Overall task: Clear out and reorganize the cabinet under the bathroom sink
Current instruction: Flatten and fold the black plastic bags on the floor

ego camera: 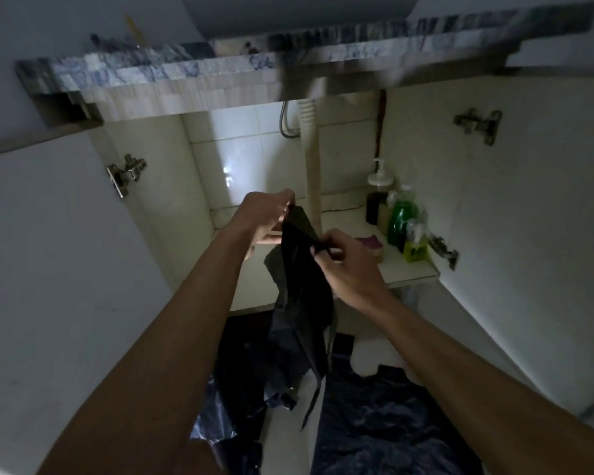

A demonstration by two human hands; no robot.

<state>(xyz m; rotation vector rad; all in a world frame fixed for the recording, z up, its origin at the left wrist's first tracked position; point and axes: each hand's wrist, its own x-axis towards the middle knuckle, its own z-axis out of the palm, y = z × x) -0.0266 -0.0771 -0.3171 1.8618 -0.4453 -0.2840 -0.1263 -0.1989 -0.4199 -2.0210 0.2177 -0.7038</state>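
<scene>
Item 1 — black plastic bag (302,303). I see it held up in the air in front of the open cabinet (158,186). It hangs crumpled toward the floor (367,358), with a thin strip trailing from its lower end.
- Left grip (264,217): fingers and thumb pinch the bag's top edge.
- Right grip (350,269): fingertips pinch a fold of the same bag, a little lower and to the right.
- The two grips are near each other; I cannot tell whether they touch.

Item 2 — cabinet interior. The left door (48,252) and the right door (528,200) both stand wide open. A pale ribbed drain pipe (311,159) runs down the back wall, with a grey hose (285,126) looped beside it.

Item 3 — right rear corner of the cabinet floor, items clustered close.
- Pump bottle (378,193) with dark contents, at the back.
- Green bottle (402,217), beside it.
- Yellow-green bottle (415,246), nearest the front edge.
- Purple block (369,243), lying flat just left of the bottles. I cannot tell what it is.

Item 4 — floor below the held bag. Dark bags (391,423) lie there, some spread out and some crumpled.

Item 5 — marble-patterned table edge (151,68) above the cabinet opening, blurred.
</scene>
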